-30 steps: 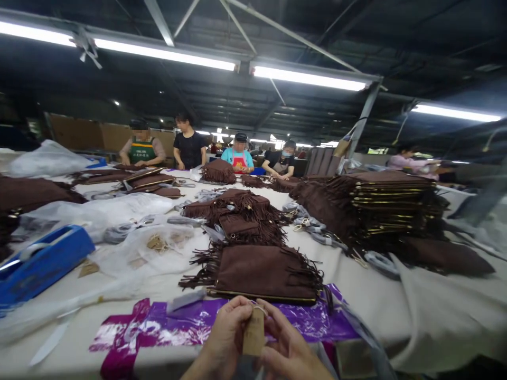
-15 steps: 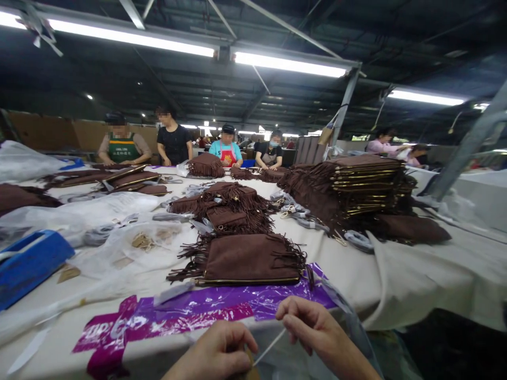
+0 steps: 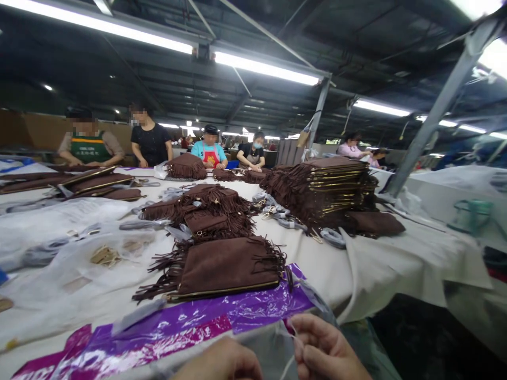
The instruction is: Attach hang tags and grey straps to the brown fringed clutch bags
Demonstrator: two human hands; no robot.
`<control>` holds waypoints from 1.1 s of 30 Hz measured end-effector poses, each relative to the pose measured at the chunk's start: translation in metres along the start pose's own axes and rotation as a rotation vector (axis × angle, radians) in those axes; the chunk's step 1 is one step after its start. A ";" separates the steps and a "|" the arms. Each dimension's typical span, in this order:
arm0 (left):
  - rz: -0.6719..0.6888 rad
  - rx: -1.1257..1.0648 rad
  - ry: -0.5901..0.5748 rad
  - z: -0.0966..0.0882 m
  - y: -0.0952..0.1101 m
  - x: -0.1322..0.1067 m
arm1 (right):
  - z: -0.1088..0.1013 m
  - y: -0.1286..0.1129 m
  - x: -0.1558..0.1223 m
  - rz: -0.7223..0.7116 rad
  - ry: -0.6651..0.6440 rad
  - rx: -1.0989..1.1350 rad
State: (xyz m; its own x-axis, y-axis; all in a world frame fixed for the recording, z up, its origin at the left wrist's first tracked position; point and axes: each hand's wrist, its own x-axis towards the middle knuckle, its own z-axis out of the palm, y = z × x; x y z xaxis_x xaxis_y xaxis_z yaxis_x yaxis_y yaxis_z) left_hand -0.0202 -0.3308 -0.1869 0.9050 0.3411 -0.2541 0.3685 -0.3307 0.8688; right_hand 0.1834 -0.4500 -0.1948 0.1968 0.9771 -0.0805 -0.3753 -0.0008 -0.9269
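At the bottom edge, my right hand [image 3: 327, 345] pinches a thin white string [image 3: 288, 367] between thumb and fingers. My left hand [image 3: 225, 361] is curled beside it, blurred and cut off by the frame, so whatever its fingers hold is hidden. Just beyond both hands, a brown fringed bag [image 3: 229, 266] lies flat with its gold zipper toward me. It rests partly on shiny purple plastic [image 3: 261, 306] taped along the table edge.
Behind it lie more brown fringed bags [image 3: 212, 216]. A tall stack of bags [image 3: 336, 184] stands at right, near grey wrapped straps [image 3: 332, 237]. Tan tags [image 3: 106, 256] lie on clear plastic [image 3: 51, 274] at left. Several co-workers [image 3: 209, 150] stand across the table.
The view has swung right, shifting the table leftward. My left hand has dropped lower, and the tan piece seen in its fingers is out of sight. The right hand still grips the string.
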 end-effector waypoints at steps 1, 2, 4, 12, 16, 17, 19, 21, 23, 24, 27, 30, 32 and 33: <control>0.050 0.095 0.031 -0.007 0.010 0.007 | -0.005 -0.005 -0.002 -0.013 0.030 -0.016; 0.114 0.175 0.073 -0.015 0.019 0.017 | -0.010 -0.010 -0.005 -0.030 0.059 -0.039; 0.247 0.292 0.123 -0.029 0.033 0.046 | -0.017 -0.021 -0.008 -0.061 0.115 -0.087; 0.333 0.008 0.138 -0.037 0.063 0.146 | -0.041 -0.036 0.004 -0.110 0.322 -0.281; 0.181 -0.457 -0.128 -0.017 0.072 0.141 | -0.050 -0.037 0.013 -0.192 0.378 -0.430; 0.149 -0.493 -0.178 -0.012 0.072 0.140 | -0.052 -0.037 0.014 -0.210 0.375 -0.473; 0.102 -0.502 -0.195 -0.001 0.069 0.139 | -0.053 -0.038 0.016 -0.239 0.357 -0.583; 0.108 -0.468 -0.095 0.007 0.064 0.142 | -0.054 -0.039 0.017 -0.283 0.355 -0.743; 0.143 -0.428 0.001 0.009 0.058 0.145 | -0.054 -0.040 0.017 -0.349 0.343 -0.927; 0.157 -0.416 0.016 0.007 0.055 0.146 | -0.054 -0.040 0.016 -0.383 0.330 -1.003; 0.157 -0.413 -0.059 -0.001 0.048 0.144 | -0.051 -0.040 0.017 -0.443 0.236 -1.133; 0.156 -0.332 -0.151 -0.014 0.042 0.140 | -0.048 -0.039 0.021 -0.443 0.107 -1.175; 0.209 -0.156 -0.107 -0.026 0.039 0.141 | -0.049 -0.039 0.025 -0.448 0.070 -1.203; 0.249 -0.049 -0.053 -0.032 0.039 0.143 | -0.050 -0.040 0.028 -0.451 0.076 -1.228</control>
State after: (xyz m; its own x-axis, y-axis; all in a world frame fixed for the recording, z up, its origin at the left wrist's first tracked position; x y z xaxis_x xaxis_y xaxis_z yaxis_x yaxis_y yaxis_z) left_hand 0.1166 -0.2664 -0.1760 0.9769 0.2077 -0.0508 0.1238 -0.3554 0.9265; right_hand 0.2491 -0.4332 -0.1778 0.1526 0.9281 0.3396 0.7938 0.0896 -0.6015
